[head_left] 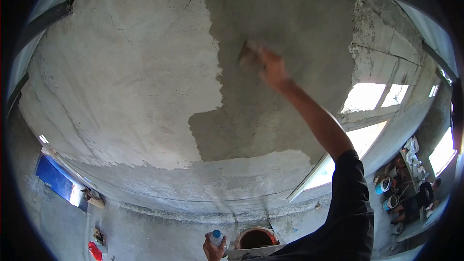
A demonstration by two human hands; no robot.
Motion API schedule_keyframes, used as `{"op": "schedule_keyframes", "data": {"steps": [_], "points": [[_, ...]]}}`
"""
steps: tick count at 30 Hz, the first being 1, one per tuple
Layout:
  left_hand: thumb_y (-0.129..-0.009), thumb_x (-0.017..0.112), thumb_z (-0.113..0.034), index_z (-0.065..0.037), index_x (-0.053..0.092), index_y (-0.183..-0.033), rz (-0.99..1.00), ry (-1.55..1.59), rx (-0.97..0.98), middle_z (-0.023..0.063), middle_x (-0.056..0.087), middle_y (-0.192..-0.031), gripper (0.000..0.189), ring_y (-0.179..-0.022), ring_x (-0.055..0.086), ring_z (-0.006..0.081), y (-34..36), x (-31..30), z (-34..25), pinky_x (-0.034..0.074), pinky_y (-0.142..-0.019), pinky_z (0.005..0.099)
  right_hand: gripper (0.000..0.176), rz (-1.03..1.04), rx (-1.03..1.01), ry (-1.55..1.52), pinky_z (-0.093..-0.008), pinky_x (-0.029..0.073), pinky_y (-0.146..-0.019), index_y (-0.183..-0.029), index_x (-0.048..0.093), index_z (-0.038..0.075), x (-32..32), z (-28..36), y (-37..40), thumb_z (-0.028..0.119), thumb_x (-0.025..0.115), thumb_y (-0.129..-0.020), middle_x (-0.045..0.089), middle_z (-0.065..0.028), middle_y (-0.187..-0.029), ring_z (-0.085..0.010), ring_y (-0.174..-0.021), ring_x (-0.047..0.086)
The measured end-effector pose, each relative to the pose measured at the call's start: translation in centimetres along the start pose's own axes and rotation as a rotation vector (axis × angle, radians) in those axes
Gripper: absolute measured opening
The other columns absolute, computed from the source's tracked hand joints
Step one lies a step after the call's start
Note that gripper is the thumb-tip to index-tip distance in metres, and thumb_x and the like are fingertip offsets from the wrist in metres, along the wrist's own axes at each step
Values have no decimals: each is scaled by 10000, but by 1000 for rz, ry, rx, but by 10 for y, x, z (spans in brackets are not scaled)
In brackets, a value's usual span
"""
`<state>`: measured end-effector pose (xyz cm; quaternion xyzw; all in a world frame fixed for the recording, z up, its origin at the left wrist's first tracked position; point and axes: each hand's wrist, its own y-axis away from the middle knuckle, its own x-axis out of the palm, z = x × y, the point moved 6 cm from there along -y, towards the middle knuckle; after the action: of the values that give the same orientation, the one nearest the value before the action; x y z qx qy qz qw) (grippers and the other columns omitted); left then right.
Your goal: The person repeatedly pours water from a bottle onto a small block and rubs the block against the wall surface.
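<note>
My right hand (274, 67) is raised to the wall and closed around a blurred flat plastering tool (248, 57), whose exact kind the motion hides. It works against a dark, damp-looking patch of plaster (285, 14). Lighter, drier plaster (135, 67) borders this patch on the left along a ragged edge. Low in the view, my left hand (211, 250) grips a clear plastic bottle (216, 237) with a blue cap. Just right of the bottle stands a bucket with an orange rim (274, 238) and a dark inside.
Bright window openings (363, 97) break the wall at right. A person (419, 200) is at far right near several buckets (383, 185). A blue panel (54, 176) stands at far left, and a red item (94, 250) lies on the floor below.
</note>
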<state>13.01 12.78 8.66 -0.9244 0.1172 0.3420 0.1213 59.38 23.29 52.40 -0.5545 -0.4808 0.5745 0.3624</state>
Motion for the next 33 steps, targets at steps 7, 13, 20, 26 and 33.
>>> {"op": "schedule_keyframes", "data": {"steps": [7,13,20,26,33], "points": [[-663,785,-275,-30,499,-958,-41,87,33,156,616,-764,478,-709,619,355,-3,-11,-12,484,-627,401,501,-370,162,74,-415,482,-866,-1165,540,22,-60,-60,-87,2,611,-669,603,-196,-1087,-369,-1003,581],[-664,787,-276,-29,498,-961,-57,98,70,155,613,-754,483,-704,620,353,-1,-5,-6,485,-626,394,572,876,-10,100,-370,362,-1036,-1351,390,219,84,-14,98,10,494,-828,404,-111,-1372,-300,-1224,429],[-664,788,-281,-29,498,-967,-15,107,49,166,614,-769,490,-707,617,367,6,-9,-3,486,-629,402,657,361,238,-129,-371,419,-988,-1308,428,80,30,5,62,-101,556,-689,462,-167,-1298,-312,-1195,461],[-664,788,-274,-34,496,-972,-37,82,17,165,617,-783,488,-731,620,361,2,-10,-3,486,-645,409,768,20,-154,133,-386,450,-965,-1341,384,121,-18,-15,-46,-119,574,-636,416,-129,-1353,-335,-1251,390],[-650,791,-257,-35,499,-971,-95,97,0,166,617,-791,488,-741,617,368,7,-12,1,486,-658,415,733,288,-146,94,-397,432,-992,-1330,403,143,29,-6,43,-96,591,-662,382,-95,-1387,-313,-1273,370]]}}
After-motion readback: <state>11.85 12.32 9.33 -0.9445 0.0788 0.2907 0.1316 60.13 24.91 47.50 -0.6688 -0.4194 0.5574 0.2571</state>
